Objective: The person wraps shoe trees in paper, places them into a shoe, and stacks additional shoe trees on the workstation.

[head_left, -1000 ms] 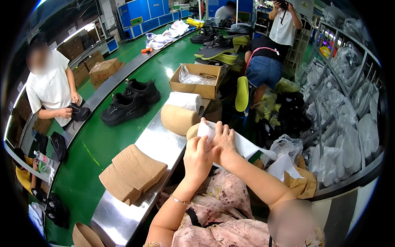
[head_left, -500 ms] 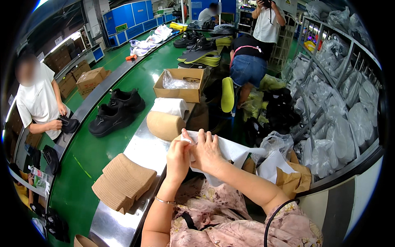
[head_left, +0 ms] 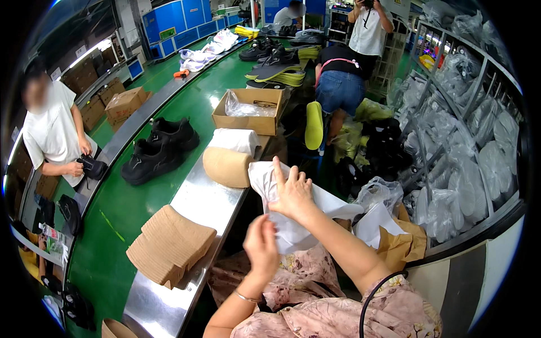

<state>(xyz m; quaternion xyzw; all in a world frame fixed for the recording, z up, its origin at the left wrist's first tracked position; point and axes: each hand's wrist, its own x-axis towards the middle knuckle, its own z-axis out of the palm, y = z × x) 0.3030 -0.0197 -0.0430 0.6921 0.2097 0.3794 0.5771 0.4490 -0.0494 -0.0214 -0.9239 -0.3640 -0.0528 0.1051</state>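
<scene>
A creased sheet of white paper (head_left: 315,204) is in front of me, above my lap, bulging as if over something hidden. My right hand (head_left: 292,194) lies across it, index finger stretched out, thumb against the creases; the hand appears to hold the paper. Beside the paper's lower left edge is my left hand (head_left: 261,246), its fingers curled in and slightly blurred; what they hold, if anything, is hidden. Just beyond, a curved tan cardboard piece (head_left: 226,167) rests on the metal table edge (head_left: 194,194), with a white-wrapped piece (head_left: 236,139) behind it.
Nearer left lies a stack of ribbed cardboard pieces (head_left: 169,245). Black shoes (head_left: 160,149) and an open box (head_left: 245,121) stand on the green surface. A rack of plastic-wrapped items (head_left: 456,152) is at right. One person (head_left: 56,124) handles a black shoe; another (head_left: 340,84) bends over ahead.
My left hand has moved down from the paper's top edge to its lower left side. The paper has turned and spread lower, with my right hand still on it.
</scene>
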